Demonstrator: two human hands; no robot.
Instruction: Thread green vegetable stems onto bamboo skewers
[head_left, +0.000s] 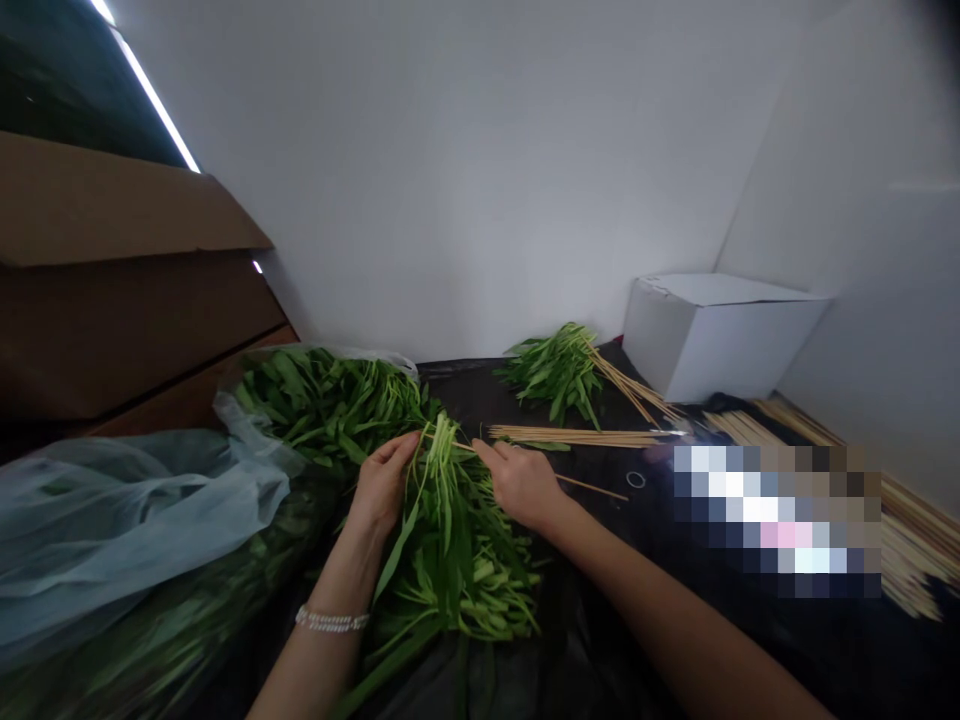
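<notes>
Where the hands sit: left hand curled shut around the stems of a water spinach bunch — right hand laid against them, a bamboo skewer passing beneath it; its grip I cannot tell.
Bunch: on a black plastic sheet, leaves fresh green, stems pale, the lower end loose.
Heap: more water spinach, unbundled, in a plastic bag at left.
Beyond: a second bunch with skewers fanning from its stems — more bamboo skewers beside it, a white box past them.
</notes>
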